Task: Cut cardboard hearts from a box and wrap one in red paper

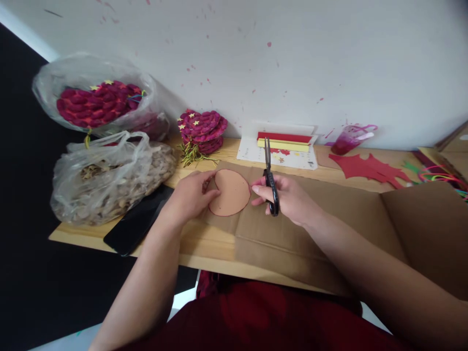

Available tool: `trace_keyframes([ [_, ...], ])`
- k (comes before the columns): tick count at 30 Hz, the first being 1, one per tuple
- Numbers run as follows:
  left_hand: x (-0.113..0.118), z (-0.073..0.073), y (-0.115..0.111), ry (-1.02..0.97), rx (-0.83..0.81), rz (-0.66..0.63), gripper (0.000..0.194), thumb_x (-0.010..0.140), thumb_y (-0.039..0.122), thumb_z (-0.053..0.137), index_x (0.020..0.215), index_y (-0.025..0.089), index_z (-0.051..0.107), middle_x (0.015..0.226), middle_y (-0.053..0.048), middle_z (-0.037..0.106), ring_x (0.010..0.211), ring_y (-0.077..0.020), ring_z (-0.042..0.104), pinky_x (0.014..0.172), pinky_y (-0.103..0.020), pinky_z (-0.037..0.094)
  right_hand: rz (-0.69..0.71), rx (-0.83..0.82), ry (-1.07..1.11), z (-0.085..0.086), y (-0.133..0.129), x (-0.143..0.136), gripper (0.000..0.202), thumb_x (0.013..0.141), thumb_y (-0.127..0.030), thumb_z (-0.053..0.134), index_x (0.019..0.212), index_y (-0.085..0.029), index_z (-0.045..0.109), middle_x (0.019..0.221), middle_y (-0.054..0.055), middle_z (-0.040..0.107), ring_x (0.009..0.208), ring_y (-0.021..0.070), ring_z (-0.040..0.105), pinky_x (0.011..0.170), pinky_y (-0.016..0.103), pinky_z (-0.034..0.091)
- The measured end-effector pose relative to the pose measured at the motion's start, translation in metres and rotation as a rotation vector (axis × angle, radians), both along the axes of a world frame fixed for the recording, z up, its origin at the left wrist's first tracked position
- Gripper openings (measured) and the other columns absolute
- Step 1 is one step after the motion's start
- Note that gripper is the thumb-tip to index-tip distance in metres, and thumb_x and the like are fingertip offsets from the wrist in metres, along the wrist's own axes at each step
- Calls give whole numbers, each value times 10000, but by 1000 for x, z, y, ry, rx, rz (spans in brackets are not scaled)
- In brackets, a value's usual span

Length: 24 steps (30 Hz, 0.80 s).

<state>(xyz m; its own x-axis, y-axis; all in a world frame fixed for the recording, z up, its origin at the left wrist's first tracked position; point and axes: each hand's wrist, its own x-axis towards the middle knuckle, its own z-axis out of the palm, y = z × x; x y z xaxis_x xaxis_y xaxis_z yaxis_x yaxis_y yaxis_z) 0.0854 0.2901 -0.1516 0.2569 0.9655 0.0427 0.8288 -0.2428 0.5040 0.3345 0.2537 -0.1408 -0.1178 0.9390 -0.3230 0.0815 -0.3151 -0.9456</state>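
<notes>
A peach heart-shaped card (233, 192) with a dark red edge and a few small dots lies over the brown cardboard, its notch facing left. My left hand (192, 195) is closed on its left side, thumb near the notch and fingers at the upper edge. In my right hand (292, 197) is a pair of scissors (271, 190) with black handles, the blades nearly together and pointing away from me. The right thumb and index fingertips come close to the card's right edge; whether they touch it I cannot tell.
Brown cardboard (314, 209) covers much of the wooden table (204, 243). A black phone (127, 229) and clear bags (113, 180) sit left. Behind are stacked magenta hearts (203, 127), paper strips (285, 141), a purple cup (347, 140) and red cut paper (369, 168).
</notes>
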Motion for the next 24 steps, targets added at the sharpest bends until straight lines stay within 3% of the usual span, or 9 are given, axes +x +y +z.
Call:
trace_keyframes([
  [4, -2, -4, -1, -13, 20, -5, 504, 805, 260, 705, 1303, 183, 703, 1097, -98, 716, 859, -211, 656, 807, -336, 521, 40, -32, 14, 0, 1, 2, 128, 906, -258, 738, 979, -164, 692, 898, 70, 725, 763, 176, 763, 403, 146, 519],
  [14, 0, -3, -4, -196, -59, 57, 624, 800, 216, 662, 1420, 157, 621, 1097, -89, 747, 827, -194, 683, 809, -343, 556, 99, -90, 89, -4, -2, 4, 224, 889, -337, 776, 1033, -177, 713, 1110, 118, 739, 760, 177, 771, 380, 138, 486],
  [20, -3, -4, -4, -167, -36, 10, 643, 766, 340, 765, 1386, 210, 657, 1111, -90, 749, 859, -226, 686, 802, -367, 561, 114, -119, 128, -3, -2, 3, 231, 878, -340, 774, 1015, -166, 707, 1091, 131, 738, 741, 188, 771, 371, 151, 461],
  [24, -4, -3, -4, -125, -33, 0, 603, 793, 323, 743, 1379, 208, 659, 1150, -102, 745, 882, -233, 687, 803, -370, 558, 90, -67, 56, 0, 0, 9, 256, 885, -385, 753, 1024, -175, 707, 1038, 120, 747, 759, 200, 772, 386, 167, 447],
])
